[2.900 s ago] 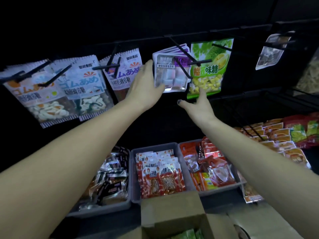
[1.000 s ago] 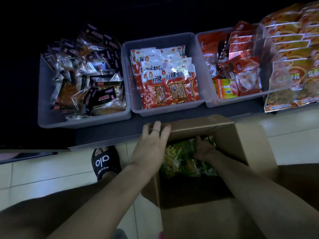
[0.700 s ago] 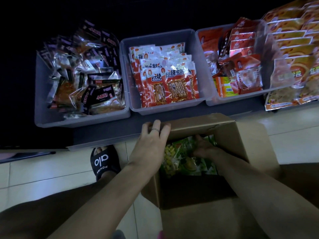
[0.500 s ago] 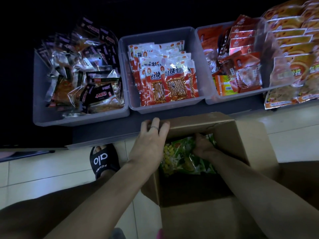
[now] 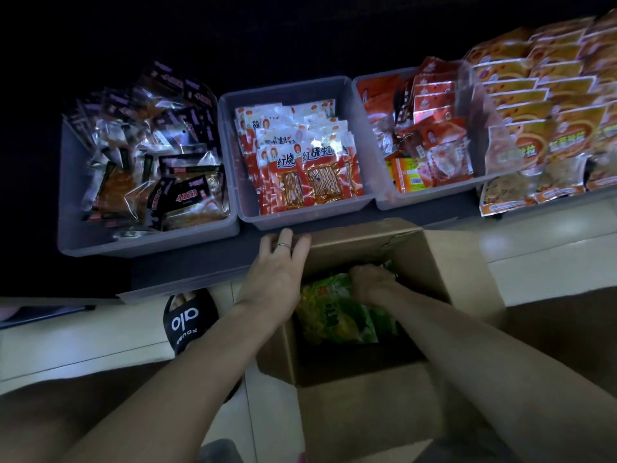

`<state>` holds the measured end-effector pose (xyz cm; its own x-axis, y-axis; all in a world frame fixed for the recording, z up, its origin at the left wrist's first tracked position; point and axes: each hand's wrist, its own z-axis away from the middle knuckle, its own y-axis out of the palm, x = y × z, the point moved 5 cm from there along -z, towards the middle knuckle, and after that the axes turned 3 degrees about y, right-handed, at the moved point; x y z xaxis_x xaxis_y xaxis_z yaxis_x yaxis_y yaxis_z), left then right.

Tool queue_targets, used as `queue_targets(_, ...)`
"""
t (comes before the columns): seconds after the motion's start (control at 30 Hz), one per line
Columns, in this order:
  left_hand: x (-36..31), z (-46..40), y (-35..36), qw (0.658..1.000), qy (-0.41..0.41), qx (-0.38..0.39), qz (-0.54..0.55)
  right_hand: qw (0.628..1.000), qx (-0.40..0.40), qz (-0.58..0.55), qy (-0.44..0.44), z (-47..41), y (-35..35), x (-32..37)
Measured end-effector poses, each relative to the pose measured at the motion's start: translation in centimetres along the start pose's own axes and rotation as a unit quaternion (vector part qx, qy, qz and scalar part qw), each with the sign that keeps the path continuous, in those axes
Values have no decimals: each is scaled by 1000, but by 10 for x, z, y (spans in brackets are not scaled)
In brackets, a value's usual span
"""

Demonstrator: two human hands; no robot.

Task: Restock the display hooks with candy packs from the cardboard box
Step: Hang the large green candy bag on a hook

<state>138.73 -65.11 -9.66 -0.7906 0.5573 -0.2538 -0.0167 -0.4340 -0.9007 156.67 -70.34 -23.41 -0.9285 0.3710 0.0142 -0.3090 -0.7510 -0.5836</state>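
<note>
Both hands are at the cardboard box [image 5: 460, 265] on the floor. The left hand [image 5: 277, 279] lies on the box's far left corner with straight fingers spread a little over the edge, and a thin ring shows on one finger. The right hand [image 5: 370, 282] is inside the box, fingers curled down on the upper edge of the green candy packs [image 5: 337, 315]; it seems to grip them, but the fingertips are hidden behind the packs and the box's inner shadow.

Compared with half a second ago, very little differs: the left hand keeps the same place on the corner, the right hand stays at the same spot on the packs, and the packs have not come out of the box. In the frame almost three seconds ago both hands were up at the display hooks; these hooks are now out of the view.

The box is brown corrugated card with one flap folded outward on the right. The packs inside are glossy green and yellow plastic, lying flat; their print is too blurred to read.

Beyond the box stand three grey plastic bins side by side: the left bin [image 5: 66, 228] holds crumpled shiny black and clear packets, the middle bin [image 5: 300, 218] holds flat red packets in rows, the right bin [image 5: 430, 198] holds mixed red and orange ones. At the far right, stacked orange bags [image 5: 534, 128] are cut by the picture's edge. A black slipper [image 5: 187, 322] stands on the pale tiled floor [image 5: 66, 339]. The upper part is too dark to see.
</note>
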Motion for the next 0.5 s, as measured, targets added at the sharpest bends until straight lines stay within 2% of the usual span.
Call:
queue_targets(0.3, -11, 15, -11, 997, 15, 62, -39, 983, -62, 49, -166, 136, -75, 24)
queue_targets(0.37, -25, 22, -28, 998, 47, 42, -5, 977, -79, 61, -189, 176, -96, 20)
queue_targets(0.5, -65, 40, -67, 984, 160, 20, 82, 963, -128, 60, -230, 251, -138, 9)
